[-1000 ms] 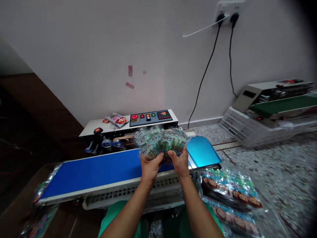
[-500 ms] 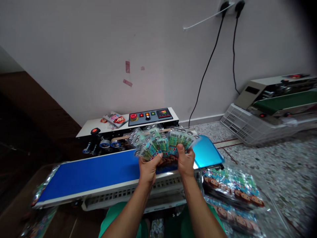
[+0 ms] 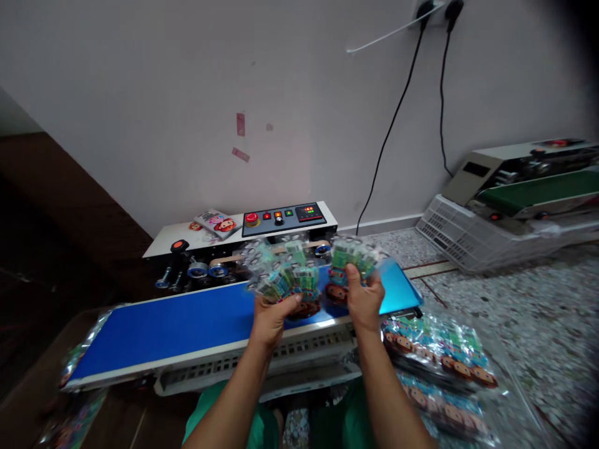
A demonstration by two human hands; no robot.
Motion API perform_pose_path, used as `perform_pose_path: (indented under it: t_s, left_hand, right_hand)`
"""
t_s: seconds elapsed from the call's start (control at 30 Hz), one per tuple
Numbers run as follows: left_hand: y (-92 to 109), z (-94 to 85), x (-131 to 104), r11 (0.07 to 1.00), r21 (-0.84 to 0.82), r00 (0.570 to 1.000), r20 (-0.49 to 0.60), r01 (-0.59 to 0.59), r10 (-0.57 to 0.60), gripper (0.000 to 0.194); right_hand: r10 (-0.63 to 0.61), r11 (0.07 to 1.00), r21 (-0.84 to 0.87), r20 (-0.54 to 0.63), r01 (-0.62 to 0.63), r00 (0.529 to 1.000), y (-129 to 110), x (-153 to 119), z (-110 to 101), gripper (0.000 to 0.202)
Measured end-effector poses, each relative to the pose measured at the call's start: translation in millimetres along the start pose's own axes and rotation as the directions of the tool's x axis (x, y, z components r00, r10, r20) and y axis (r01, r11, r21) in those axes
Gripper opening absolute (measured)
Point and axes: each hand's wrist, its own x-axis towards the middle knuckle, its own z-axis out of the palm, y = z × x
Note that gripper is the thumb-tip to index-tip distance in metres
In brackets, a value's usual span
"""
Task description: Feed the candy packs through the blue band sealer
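Above the right part of the blue conveyor belt (image 3: 168,330), each of my hands grips a fanned bunch of clear plastic packets with green and blue print, barcodes and cartoon faces. My left hand (image 3: 272,318) is closed on the larger bunch of packets (image 3: 292,277), its thumb lying across the front. In my right hand (image 3: 365,299) is a smaller bunch of packets (image 3: 350,255), pinched with the thumb on top. A gap shows between the two bunches. Motion blurs the packets' upper edges. Behind them stands the sealing machine's control panel (image 3: 284,219) with lit buttons and a red display.
More packets (image 3: 440,349) lie in a clear bag at the lower right. A second machine with a green belt (image 3: 538,193) rests on a white plastic crate (image 3: 449,240). A packet (image 3: 218,224) lies on the machine top. Black cables (image 3: 390,125) hang along the wall.
My hands have moved apart. The packets, which were together in one wide fan, are now split into two bunches, the left shifted left and the right shifted right.
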Motion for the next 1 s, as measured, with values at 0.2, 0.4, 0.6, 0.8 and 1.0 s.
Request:
perform_pose_path:
  t_s: [0.2,0.4,0.6,0.8,1.0]
  left_hand:
    - [-6.4,9.0,-4.7,1.0,0.004,1.0,0.019,0.017,-0.018,0.039]
    - [-9.2,8.6,-9.4,0.995,-0.017,0.991,0.092,0.099,-0.097,0.034]
    - [-13.6,9.5,-13.4,0.994,-0.061,0.991,0.095,0.095,-0.089,0.038]
    - [-19.6,8.3,-9.2,0.995,-0.09,0.996,0.083,0.05,-0.043,0.043]
    - [-15.5,9.8,-8.1,0.994,-0.112,0.995,0.1,0.002,0.009,0.038]
  right_hand:
    - [-0.06,0.995,0.086,0.246,0.04,0.967,-4.5,-26.9,12.3,0.039]
    - [-0.024,0.984,0.171,0.362,-0.042,0.932,5.3,-25.8,8.0,0.049]
    - [-0.033,0.986,0.163,0.367,-0.03,0.93,-9.5,-24.8,9.8,0.032]
    - [-0.06,0.982,0.189,0.159,0.029,0.985,-10.2,-24.7,15.0,0.024]
    - [0.04,0.958,0.265,0.261,-0.111,0.964,-17.4,-29.0,13.5,0.037]
